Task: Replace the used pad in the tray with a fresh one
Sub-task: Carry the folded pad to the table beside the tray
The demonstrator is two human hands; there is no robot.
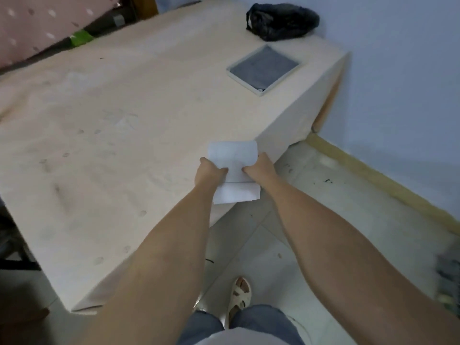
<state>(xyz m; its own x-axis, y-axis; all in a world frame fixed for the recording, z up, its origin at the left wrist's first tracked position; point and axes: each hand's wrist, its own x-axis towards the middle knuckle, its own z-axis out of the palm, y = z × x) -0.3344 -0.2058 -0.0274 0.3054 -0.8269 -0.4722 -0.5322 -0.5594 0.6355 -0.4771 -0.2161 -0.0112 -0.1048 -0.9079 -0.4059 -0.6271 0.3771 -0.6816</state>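
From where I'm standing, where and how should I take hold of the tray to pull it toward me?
Probably grip the tray at its near corner rim, coming from your side. The raised pale rim gives the fingers an edge; the dark pad fills its inside, and the black bag crowds the far side.

White folded pad (232, 170) over a pale beige tablecloth (124, 115).
Grey-lined white tray (264, 69), black plastic bag (282, 21), light blue wall (398, 58).

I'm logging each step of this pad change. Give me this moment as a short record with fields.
held item: folded white pad
left hand: grips the pad's left edge
right hand: grips its right edge
tray: on the table near the far corner, grey pad inside
black bag: beyond the tray
stage: fresh pad not yet in tray
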